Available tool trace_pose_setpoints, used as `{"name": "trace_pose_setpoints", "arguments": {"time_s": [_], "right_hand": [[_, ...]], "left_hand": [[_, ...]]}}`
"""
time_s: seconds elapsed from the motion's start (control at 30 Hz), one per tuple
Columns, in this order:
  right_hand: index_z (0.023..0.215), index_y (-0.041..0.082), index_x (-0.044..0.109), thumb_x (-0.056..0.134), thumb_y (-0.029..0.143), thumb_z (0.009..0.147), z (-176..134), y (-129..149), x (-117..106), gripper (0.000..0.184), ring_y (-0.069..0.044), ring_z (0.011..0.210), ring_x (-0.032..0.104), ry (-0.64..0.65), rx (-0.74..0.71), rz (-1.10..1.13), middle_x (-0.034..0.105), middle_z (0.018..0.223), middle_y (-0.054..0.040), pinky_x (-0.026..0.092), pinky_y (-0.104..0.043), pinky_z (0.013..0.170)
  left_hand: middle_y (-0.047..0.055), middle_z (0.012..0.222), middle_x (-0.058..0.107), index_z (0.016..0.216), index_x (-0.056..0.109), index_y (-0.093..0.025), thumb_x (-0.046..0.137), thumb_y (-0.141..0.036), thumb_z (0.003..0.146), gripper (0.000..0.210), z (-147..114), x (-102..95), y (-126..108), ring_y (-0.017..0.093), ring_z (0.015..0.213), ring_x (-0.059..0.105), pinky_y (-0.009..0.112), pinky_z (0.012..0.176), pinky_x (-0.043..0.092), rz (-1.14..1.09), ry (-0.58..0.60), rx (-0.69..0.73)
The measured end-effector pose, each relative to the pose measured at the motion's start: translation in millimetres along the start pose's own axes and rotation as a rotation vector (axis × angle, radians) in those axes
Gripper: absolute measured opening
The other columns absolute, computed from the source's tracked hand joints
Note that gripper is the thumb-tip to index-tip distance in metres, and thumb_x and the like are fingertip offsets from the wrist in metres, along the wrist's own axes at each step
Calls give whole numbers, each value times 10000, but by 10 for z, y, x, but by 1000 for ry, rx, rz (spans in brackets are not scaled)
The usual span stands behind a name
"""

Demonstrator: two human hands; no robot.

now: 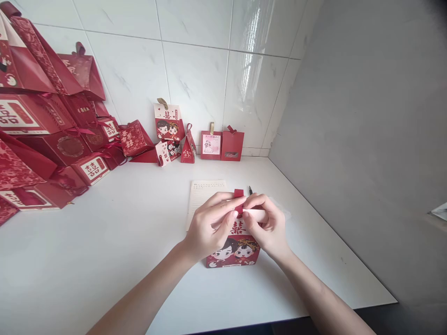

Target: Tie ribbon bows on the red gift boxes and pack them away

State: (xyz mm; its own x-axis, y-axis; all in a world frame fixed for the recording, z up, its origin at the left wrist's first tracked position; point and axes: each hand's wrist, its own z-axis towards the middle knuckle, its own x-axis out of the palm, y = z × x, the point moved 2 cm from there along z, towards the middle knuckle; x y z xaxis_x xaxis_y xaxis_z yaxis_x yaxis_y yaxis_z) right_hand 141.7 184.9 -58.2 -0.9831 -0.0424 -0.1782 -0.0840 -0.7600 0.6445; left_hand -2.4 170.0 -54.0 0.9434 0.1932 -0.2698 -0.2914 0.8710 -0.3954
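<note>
A red and cream gift box stands upright on the table, printed with two cartoon figures and a red double-happiness sign. A red ribbon rises in a loop from its top. My left hand is closed, fingers and thumb pinching the ribbon from the left. From the other side my right hand pinches at the ribbon's base, thumb and forefinger together beside the box's pale top edge. The fingers hide part of the box top and ribbon.
Behind the hands lies a lined, written-on notepad, with a black pen to its right. Red gift boxes are piled at the left. Several smaller ones, including a red triangular box, stand along the tiled wall. A grey wall bounds the right.
</note>
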Motion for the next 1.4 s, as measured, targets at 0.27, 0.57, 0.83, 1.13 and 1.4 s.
{"name": "trace_pose_setpoints", "arguments": {"time_s": [0.27, 0.57, 0.83, 1.13, 1.4], "right_hand": [[821, 215, 510, 507, 137, 810, -1, -1, 12, 79, -113, 580, 493, 12, -3, 49, 553, 706, 20, 416, -237, 507], [823, 218, 517, 531, 140, 808, -9, -10, 6, 81, -113, 589, 504, -10, 2, 41, 560, 707, 29, 413, -239, 532], [830, 208, 522, 526, 130, 817, -4, -3, 0, 80, -114, 612, 505, 14, -25, 74, 558, 726, 16, 408, -239, 546], [790, 209, 496, 533, 111, 827, -17, -2, 13, 110, -96, 597, 493, 2, -2, 118, 543, 713, 24, 388, -209, 520], [796, 208, 495, 528, 104, 804, -18, -21, 4, 109, -105, 646, 524, 28, 33, 164, 563, 737, 20, 426, -216, 570]], "left_hand": [[33, 913, 659, 1019, 668, -225, 530, -94, 866, 244, 31, 8, -3, 114, 791, 639, 221, 676, 557, -82, 40, -93], [40, 943, 652, 1078, 650, -209, 518, -64, 837, 311, 44, -6, -38, 122, 841, 630, 226, 725, 547, -43, 27, -54], [62, 961, 648, 1110, 643, -188, 483, -61, 835, 343, 35, -10, -39, 136, 857, 628, 249, 727, 559, -76, 44, -48], [66, 963, 643, 1126, 634, -187, 497, -59, 823, 357, 29, -5, -26, 141, 866, 624, 264, 742, 561, -96, 45, -53], [63, 964, 641, 1154, 621, -192, 484, -41, 803, 406, 29, -10, -31, 145, 878, 628, 261, 746, 565, -117, 41, -84]]}}
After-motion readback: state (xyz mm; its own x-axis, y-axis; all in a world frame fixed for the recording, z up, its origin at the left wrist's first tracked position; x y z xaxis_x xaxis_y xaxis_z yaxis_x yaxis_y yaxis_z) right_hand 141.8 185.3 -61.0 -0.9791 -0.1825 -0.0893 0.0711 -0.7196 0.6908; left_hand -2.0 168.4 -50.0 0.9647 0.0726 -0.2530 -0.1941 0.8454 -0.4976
